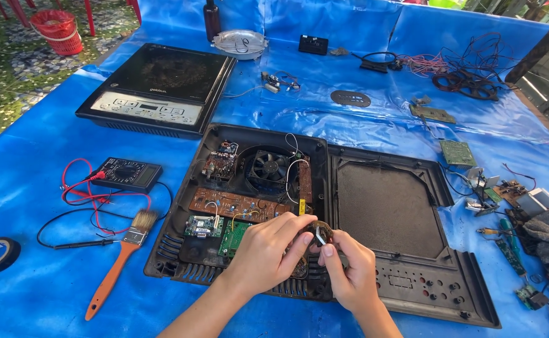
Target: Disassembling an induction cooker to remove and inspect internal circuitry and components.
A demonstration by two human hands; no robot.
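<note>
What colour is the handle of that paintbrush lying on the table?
Orange. The paintbrush has an orange handle and pale bristles, seen clearly in the head view, left of the opened black casing.

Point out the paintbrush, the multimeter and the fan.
paintbrush [113,272], head view, on the orange handle.
multimeter [127,173], head view, on its black face by the dial.
fan [267,168], head view, on the hub inside the opened black casing.

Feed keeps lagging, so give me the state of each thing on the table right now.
Black opened cooker base: cover off, circuit boards and fan exposed.
Black intact induction cooker: closed.
Small round wound part: held by left hand and right hand.
Orange-handled paintbrush: lying flat.
</note>
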